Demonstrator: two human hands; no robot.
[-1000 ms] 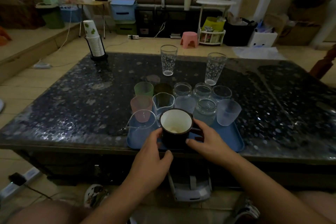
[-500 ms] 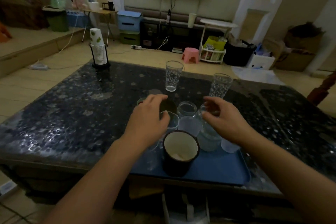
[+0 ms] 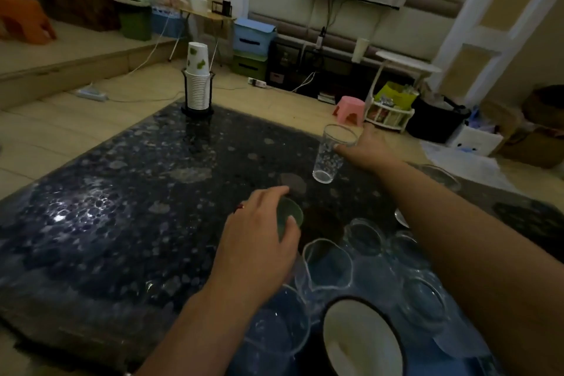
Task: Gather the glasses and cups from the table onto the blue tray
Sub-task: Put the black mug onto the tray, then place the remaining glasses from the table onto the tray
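Observation:
A tall dotted glass (image 3: 328,156) stands on the dark table (image 3: 122,198), beyond the blue tray (image 3: 470,357). My right hand (image 3: 364,146) reaches across and holds it near the rim, thumb in front and fingers behind. A second tall glass (image 3: 439,175) shows only its rim past my right forearm. My left hand (image 3: 259,235) hangs over the green cup (image 3: 291,212) with loosely curved fingers and grips nothing. On the tray stand a dark mug with a white inside (image 3: 360,342) and several clear cups (image 3: 328,262).
A stack of paper cups in a black holder (image 3: 198,85) stands at the table's far left corner. A pink stool (image 3: 351,107), boxes and a white rack sit on the floor beyond the table.
My right hand has stretched forward from above the tray and closed on the tall glass. My left hand stays over the green cup. The view has moved closer and turned left.

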